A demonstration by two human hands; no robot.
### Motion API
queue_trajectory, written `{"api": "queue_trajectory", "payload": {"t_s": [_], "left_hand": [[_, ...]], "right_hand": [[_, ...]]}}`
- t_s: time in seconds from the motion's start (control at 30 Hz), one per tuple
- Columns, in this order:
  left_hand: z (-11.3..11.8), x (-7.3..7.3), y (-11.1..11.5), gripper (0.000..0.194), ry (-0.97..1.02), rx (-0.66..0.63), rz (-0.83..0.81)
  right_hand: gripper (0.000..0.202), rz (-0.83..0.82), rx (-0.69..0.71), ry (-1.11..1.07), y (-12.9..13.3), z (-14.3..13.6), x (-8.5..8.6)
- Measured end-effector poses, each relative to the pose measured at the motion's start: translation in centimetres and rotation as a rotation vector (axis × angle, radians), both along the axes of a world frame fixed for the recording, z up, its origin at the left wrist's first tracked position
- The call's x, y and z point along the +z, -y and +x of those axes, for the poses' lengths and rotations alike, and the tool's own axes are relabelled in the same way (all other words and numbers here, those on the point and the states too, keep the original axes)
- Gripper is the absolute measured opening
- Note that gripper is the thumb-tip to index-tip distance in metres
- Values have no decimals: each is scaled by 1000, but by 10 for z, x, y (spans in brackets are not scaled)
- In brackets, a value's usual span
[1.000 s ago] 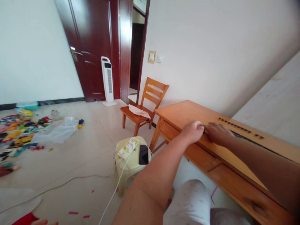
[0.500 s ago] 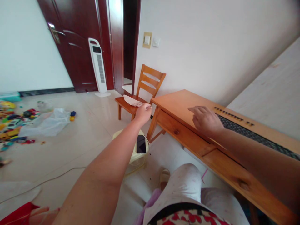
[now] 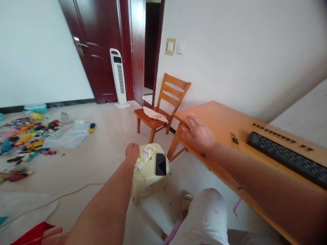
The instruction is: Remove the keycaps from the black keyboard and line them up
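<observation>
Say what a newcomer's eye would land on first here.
Probably the sprawl of small multicoloured plastic toys on the pale floor at far left. Next, likely the tall white tower fan standing in front of the dark red door. Then the long black keyboard on the orange-brown wooden table at right, with the open right hand at the table's left end.

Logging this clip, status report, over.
Left hand curled beside power strip, grip unclear. Right hand open at desk edge. Phone and cable crowd the strip on the stool.
</observation>
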State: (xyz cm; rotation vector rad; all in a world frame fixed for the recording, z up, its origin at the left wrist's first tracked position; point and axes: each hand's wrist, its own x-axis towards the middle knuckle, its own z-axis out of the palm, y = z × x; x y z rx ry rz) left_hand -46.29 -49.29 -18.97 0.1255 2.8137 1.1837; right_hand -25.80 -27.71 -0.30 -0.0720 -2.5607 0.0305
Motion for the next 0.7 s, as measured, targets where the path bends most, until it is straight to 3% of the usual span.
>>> {"api": "queue_trajectory", "payload": {"t_s": [0.17, 0.3, 0.43, 0.53, 0.7], "left_hand": [[1, -28, 13, 39, 32, -7, -42], [4, -52, 29, 48, 122, 86, -85], [7, -72, 42, 53, 240, 162, -112], [8, -79, 47, 52, 307, 175, -119], [7, -83, 48, 48, 393, 146, -106]], "right_hand": [[39, -126, 180, 1, 30, -7, -14], [38, -211, 242, 149, 41, 12, -58], [42, -339, 103, 383, 29, 22, -120], [46, -550, -23, 493, 17, 14, -163], [46, -1044, -281, 554, 4, -15, -208]]}}
